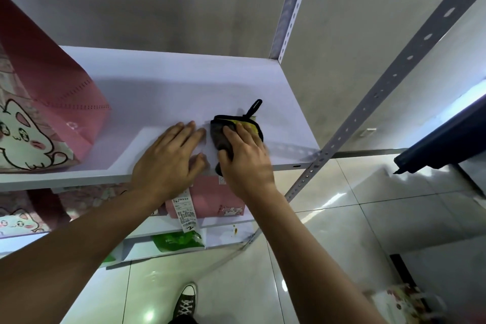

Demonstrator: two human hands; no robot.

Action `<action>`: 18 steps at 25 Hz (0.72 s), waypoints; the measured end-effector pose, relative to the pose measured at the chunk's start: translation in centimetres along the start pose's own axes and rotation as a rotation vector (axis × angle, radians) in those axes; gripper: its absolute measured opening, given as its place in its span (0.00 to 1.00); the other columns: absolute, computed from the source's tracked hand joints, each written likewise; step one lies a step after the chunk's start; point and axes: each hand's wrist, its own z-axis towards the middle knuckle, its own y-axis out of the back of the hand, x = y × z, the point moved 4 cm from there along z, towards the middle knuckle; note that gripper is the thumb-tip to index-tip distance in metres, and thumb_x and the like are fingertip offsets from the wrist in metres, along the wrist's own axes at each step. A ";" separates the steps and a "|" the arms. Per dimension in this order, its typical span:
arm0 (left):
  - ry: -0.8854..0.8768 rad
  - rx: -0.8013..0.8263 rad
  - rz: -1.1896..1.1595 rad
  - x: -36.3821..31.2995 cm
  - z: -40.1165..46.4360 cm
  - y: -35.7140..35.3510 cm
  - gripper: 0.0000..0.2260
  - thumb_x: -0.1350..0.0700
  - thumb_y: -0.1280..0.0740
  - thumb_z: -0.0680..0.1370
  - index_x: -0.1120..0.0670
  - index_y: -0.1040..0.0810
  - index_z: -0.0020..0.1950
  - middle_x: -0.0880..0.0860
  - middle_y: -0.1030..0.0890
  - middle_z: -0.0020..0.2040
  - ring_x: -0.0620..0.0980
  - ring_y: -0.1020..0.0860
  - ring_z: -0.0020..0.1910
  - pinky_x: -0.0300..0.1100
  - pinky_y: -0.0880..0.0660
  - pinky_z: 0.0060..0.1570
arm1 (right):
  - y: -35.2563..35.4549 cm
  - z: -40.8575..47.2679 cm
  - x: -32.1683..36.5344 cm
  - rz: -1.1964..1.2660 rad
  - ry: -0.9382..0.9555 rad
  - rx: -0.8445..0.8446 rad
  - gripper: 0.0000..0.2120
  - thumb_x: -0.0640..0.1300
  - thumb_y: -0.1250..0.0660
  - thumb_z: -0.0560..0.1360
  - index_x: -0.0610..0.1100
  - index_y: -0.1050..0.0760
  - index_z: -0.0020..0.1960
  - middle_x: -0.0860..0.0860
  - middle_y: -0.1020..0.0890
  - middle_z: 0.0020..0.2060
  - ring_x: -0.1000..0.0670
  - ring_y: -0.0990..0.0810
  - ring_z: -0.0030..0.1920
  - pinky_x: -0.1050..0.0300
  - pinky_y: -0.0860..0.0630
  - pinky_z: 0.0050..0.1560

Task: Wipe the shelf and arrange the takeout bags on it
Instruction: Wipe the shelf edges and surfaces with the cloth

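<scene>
Wiping well calls for even pressure: the right hand (pixel 247 155) lays flat fingers on the folded cloth (pixel 222 137) near the desk's (pixel 184 87) front right. The left hand (pixel 165 163) rests beside it, fingers straight. Overlapping strokes toward the pink takeout bag (pixel 60 102) would suit.

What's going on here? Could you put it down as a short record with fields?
activity: wiping the shelf
left hand: flat on the shelf, holding nothing
right hand: presses the cloth down
cloth: dark with yellow, black loop
pink bag: stands at the shelf's left end
lower shelf: second pink bag with a receipt
</scene>
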 end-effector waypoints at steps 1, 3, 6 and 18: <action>-0.004 0.002 -0.001 0.1 0.1 0.0 0.30 0.42 0.50 0.79 0.54 0.33 0.77 0.56 0.32 0.77 0.55 0.35 0.76 0.51 0.38 0.75 | 0.0 0.0 -0.2 -0.001 0.002 0.004 0.26 0.51 0.40 0.81 0.47 0.34 0.78 0.46 0.35 0.78 0.46 0.43 0.80 0.53 0.50 0.78; -0.008 -0.003 -0.006 0.2 0.1 -0.1 0.30 0.42 0.50 0.78 0.54 0.33 0.77 0.55 0.33 0.77 0.54 0.36 0.77 0.51 0.39 0.75 | 0.6 -0.1 -2.2 0.008 -0.038 -0.002 0.27 0.53 0.43 0.80 0.48 0.35 0.78 0.47 0.36 0.79 0.47 0.44 0.80 0.53 0.50 0.78; -0.002 -0.015 -0.013 0.3 0.0 -0.1 0.30 0.42 0.50 0.79 0.53 0.34 0.78 0.55 0.33 0.77 0.54 0.36 0.77 0.50 0.39 0.75 | 2.7 0.4 -7.1 -0.049 -0.195 -0.043 0.29 0.55 0.49 0.80 0.48 0.37 0.79 0.47 0.40 0.80 0.46 0.45 0.81 0.52 0.51 0.80; 0.039 -0.028 0.018 -0.4 0.0 0.3 0.29 0.44 0.48 0.78 0.55 0.31 0.76 0.56 0.30 0.76 0.56 0.33 0.75 0.51 0.36 0.72 | 1.8 -4.0 -4.2 -0.056 -0.064 -0.087 0.33 0.55 0.53 0.76 0.44 0.34 0.78 0.44 0.36 0.78 0.43 0.43 0.80 0.45 0.48 0.80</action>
